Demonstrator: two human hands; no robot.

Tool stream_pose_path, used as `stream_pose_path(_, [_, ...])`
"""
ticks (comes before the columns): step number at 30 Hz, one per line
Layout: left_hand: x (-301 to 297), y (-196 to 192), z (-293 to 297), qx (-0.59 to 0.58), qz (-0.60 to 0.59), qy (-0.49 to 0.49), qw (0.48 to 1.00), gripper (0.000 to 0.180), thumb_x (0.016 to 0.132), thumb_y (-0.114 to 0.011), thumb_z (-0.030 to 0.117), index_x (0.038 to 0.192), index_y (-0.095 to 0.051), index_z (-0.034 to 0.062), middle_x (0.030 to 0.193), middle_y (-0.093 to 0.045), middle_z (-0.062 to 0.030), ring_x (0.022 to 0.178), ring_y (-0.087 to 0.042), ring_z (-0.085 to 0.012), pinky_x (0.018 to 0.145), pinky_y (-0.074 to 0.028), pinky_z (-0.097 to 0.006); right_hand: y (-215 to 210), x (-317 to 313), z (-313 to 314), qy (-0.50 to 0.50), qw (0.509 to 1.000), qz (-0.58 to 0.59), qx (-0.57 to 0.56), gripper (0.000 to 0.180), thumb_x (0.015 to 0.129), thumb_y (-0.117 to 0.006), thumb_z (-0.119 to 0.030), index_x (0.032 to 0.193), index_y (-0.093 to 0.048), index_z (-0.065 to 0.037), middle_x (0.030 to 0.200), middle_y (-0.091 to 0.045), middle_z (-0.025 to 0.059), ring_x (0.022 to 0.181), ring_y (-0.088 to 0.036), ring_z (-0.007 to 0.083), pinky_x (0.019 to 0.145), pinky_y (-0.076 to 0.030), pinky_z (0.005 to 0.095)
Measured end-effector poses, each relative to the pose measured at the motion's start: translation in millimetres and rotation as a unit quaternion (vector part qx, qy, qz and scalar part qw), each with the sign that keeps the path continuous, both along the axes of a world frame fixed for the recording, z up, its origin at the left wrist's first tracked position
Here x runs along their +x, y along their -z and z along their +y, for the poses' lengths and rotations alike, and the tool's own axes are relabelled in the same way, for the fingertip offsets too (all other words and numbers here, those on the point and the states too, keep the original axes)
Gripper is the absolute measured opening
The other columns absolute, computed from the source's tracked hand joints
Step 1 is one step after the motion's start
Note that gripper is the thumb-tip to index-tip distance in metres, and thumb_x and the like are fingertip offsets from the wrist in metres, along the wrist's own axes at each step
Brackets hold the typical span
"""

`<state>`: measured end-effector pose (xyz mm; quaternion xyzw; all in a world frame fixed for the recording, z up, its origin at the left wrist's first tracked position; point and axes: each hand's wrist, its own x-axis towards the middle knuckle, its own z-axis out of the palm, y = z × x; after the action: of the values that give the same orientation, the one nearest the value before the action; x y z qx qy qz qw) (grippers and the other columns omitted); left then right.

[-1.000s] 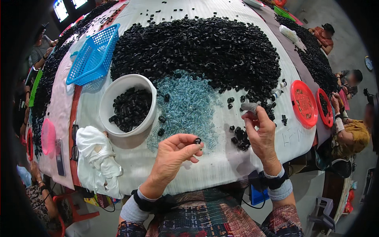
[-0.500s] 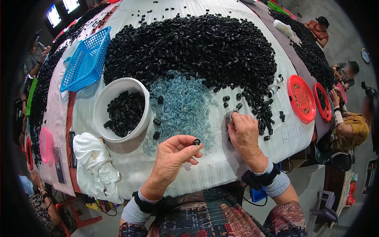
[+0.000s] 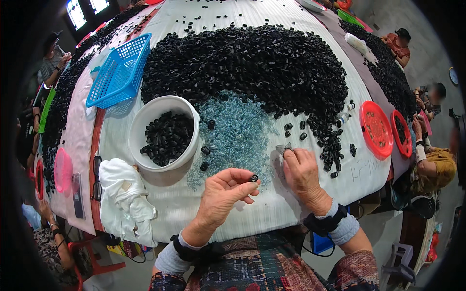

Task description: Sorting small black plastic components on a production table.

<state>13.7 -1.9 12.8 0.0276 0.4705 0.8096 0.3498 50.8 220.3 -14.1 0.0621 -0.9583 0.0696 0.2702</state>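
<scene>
The left fingers point(image 3: 232, 174) pinched a black piece point(image 3: 255, 178); the right fingers point(image 3: 304, 158) curled over the counter point(image 3: 179, 211), their hold unclear.

Was, by all signs, a workshop of handwork in quantity. Could be recognised by the wide table point(image 3: 170, 213) under white cloth, by the great heap of small black parts point(image 3: 247, 63) upon it, and by the patch of tiny clear bluish pieces point(image 3: 233, 138) just before the heap. Had also a white bucket point(image 3: 160, 105) partly filled with black parts, and a blue basket point(image 3: 119, 96). Showed further black heaps point(image 3: 391, 87) to left and right, with several co-workers point(image 3: 439, 167) beside them. Had a plain grey floor point(image 3: 424, 48) and a red plastic chair point(image 3: 95, 259).
</scene>
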Motion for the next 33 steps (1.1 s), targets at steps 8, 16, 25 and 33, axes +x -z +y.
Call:
stream_pose_path(8, [3, -5, 2, -0.018, 0.023, -0.006, 1.0, 0.022, 0.083, -0.067, 0.002, 0.103, -0.06, -0.004, 0.095, -0.068, -0.015, 0.077, -0.066, -0.0164, 0.063, -0.055, -0.025, -56, 2, -41, -0.118, 0.873, -0.086, -0.464, 0.034, 0.077, -0.067, 0.002, 0.109, -0.059, -0.002, 0.083, -0.066, 0.0068, 0.076, -0.063, 0.0133, 0.07, -0.05, 0.025])
stream_pose_path(16, [8, -6, 5, -0.014, 0.045, -0.01, 0.999, 0.024, 0.084, -0.068, 0.005, 0.104, -0.06, -0.0053, 0.093, -0.066, -0.0114, 0.08, -0.066, -0.0155, 0.063, -0.055, -0.024, -53, 6, -48, -0.142, 0.887, -0.066, -0.435, 0.032, 0.076, -0.068, 0.002, 0.106, -0.06, -0.002, 0.083, -0.067, 0.008, 0.072, -0.065, 0.0152, 0.064, -0.053, 0.0264])
stream_pose_path(25, [11, -5, 7, -0.045, 0.061, -0.016, 0.997, 0.023, 0.085, -0.068, 0.008, 0.103, -0.062, -0.0035, 0.094, -0.067, -0.0105, 0.082, -0.067, -0.0156, 0.065, -0.055, -0.024, -59, 7, -50, -0.135, 0.912, -0.066, -0.383, 0.024, 0.077, -0.067, 0.002, 0.099, -0.06, -0.002, 0.08, -0.064, 0.009, 0.07, -0.065, 0.0175, 0.06, -0.053, 0.0283])
stream_pose_path(33, [12, -3, 7, -0.094, 0.038, -0.007, 0.995, 0.021, 0.086, -0.067, 0.009, 0.102, -0.063, -0.0039, 0.091, -0.068, -0.011, 0.081, -0.068, -0.0167, 0.064, -0.055, -0.024, -46, 7, -52, -0.138, 0.929, -0.058, -0.338, 0.022, 0.072, -0.068, 0.004, 0.091, -0.056, -0.001, 0.074, -0.059, 0.0101, 0.066, -0.06, 0.0253, 0.055, -0.049, 0.0337])
